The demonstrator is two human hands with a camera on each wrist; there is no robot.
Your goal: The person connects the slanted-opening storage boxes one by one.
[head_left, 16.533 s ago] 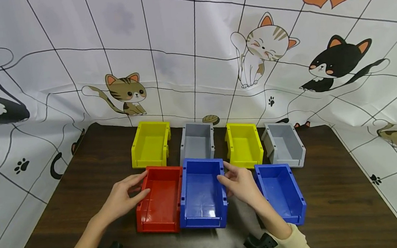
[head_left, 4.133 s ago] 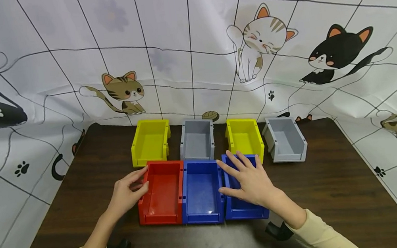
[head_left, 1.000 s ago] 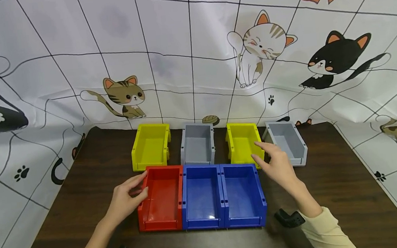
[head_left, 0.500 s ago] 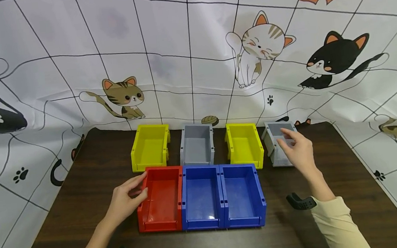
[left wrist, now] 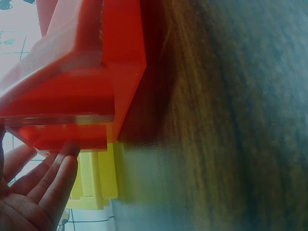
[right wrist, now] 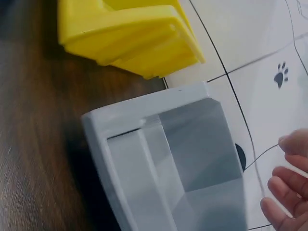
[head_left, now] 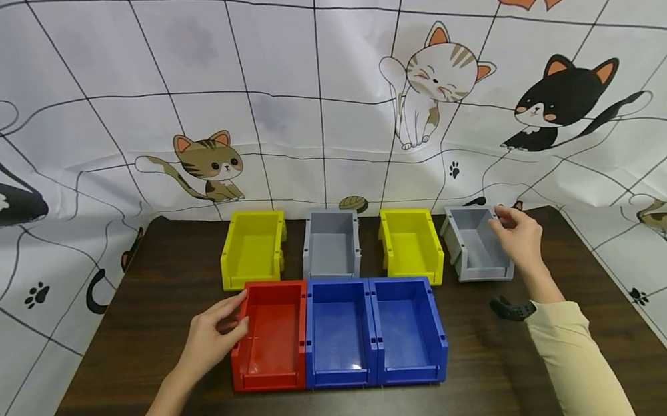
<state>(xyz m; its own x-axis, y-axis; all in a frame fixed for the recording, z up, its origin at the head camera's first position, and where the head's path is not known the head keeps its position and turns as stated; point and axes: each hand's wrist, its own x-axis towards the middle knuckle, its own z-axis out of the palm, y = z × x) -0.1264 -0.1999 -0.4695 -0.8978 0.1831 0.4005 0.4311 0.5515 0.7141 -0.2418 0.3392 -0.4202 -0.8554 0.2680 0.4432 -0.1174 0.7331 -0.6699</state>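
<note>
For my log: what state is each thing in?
Red bin: empty, upright
Left blue bin: empty, upright
Right blue bin: empty, upright
Left yellow bin: empty, upright
Right yellow bin: empty, upright
Left gray bin: empty, upright
Right gray bin: empty, upright
Left hand: fingers relaxed
Right hand: fingers loosely bent

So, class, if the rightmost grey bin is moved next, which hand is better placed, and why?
Probably the right hand: it is at the right side of that grey bin, while the left hand is farther away, beside the red bin.

Left hand (head_left: 209, 334) loosely cupped, right hand (head_left: 520, 237) likewise but farther forward, both hands well apart.
</note>
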